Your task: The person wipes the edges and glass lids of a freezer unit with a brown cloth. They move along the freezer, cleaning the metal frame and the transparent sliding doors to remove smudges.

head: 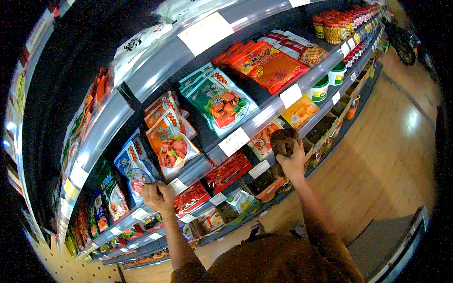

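My right hand (293,163) grips a dark brown bundle (285,141), which looks like a crumpled cloth, in front of the lower shelf. My left hand (158,198), its fingers curled, is at the shelf's front edge by the lower corner of a blue and white food packet (132,169). Whether those fingers hold the packet is hidden. Right of that hand, orange and white food packets (171,148) lie in an overlapping stack. Green and white packets (223,102) form another stack farther along the same shelf.
Red seasoning packets (269,65) lie farther right, with red-lidded jars (332,30) beyond. White tubs with green lids (320,88) stand one level below. Paper price labels (234,141) line the clear shelf edge (262,120). At lower right, a grey flat surface with a metal rail (407,244) borders the wooden floor (382,141).
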### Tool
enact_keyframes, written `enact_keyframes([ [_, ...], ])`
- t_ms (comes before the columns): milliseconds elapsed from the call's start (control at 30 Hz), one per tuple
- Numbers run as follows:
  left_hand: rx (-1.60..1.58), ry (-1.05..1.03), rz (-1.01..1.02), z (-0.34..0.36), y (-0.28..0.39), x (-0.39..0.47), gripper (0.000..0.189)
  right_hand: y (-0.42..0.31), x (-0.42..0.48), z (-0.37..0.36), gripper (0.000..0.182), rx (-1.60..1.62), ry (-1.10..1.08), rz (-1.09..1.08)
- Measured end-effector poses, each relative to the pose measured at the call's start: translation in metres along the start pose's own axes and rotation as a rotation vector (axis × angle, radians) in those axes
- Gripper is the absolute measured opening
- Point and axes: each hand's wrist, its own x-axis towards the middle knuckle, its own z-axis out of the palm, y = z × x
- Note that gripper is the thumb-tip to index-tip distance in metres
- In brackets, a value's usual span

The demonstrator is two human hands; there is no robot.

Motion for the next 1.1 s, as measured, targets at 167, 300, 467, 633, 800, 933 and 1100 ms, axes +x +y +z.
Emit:
enact_keyframes([
  [167, -0.003, -0.034, -0.038, -0.003, -0.003, -0.004, 0.012, 0.027, -0.003, -0.033, 0.046, 0.052, 0.024, 0.002],
  [300, -0.010, -0.027, -0.046, -0.004, 0.000, -0.001, 0.010, 0.029, -0.001, -0.059, 0.050, 0.164, 0.042, 0.123],
  [467, 0.000, -0.018, -0.004, -0.007, 0.004, 0.007, 0.011, 0.039, 0.000, -0.085, 0.054, 0.180, 0.073, 0.115],
  [633, 0.273, 0.009, 0.135, -0.019, 0.038, 0.028, 0.004, 0.043, 0.006, -0.115, 0.047, 0.191, 0.096, 0.081],
  [800, -0.273, -0.019, 0.018, -0.012, 0.112, 0.041, 0.003, 0.025, 0.014, -0.134, 0.034, 0.317, 0.201, 0.076],
  [933, -0.388, -0.107, 0.265, 0.034, 0.179, 0.067, 0.010, 0.023, 0.030, -0.138, 0.035, 0.086, 0.190, -0.061],
  [1100, -0.651, -0.136, 0.232, 0.084, 0.227, 0.090, 0.011, -0.002, 0.065, -0.120, 0.052, 0.003, 0.155, -0.119],
])
